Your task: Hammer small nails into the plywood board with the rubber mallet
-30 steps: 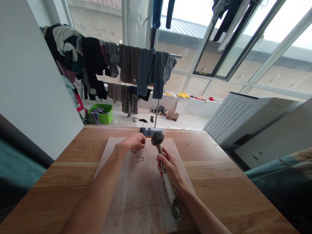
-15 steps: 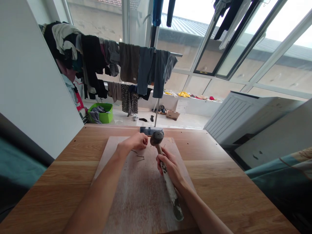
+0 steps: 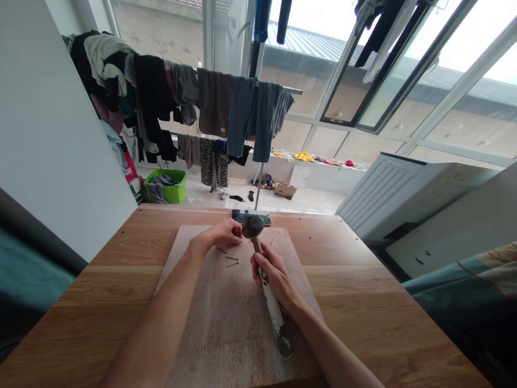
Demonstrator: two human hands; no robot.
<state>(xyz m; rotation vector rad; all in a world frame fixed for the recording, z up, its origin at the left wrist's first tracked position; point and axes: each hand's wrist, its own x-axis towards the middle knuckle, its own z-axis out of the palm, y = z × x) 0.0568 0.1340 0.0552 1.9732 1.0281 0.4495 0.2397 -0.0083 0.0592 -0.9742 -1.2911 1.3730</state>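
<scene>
A worn wooden board [image 3: 234, 323] lies flat on a wood-grain table [image 3: 363, 291], and from where I stand it anchors everything else. Over the board's right half, a person's right hand [image 3: 274, 272] has its fingers wrapped around the handle of a dark-headed mallet [image 3: 272, 304]; the head sits over the board's far part, and the handle slants back toward its near edge. The left hand [image 3: 223, 233] is at the board's far part, fingertips drawn close together beside the mallet head; I cannot tell whether they pinch anything. Thin nails [image 3: 232, 264] lie on the board, just nearer than the left hand. Just beyond the board's far edge is a dark flat object [image 3: 238, 215]; well beyond it, laundry [image 3: 214, 105] hangs on a rack and a green tub [image 3: 176, 195] holds cloth.
</scene>
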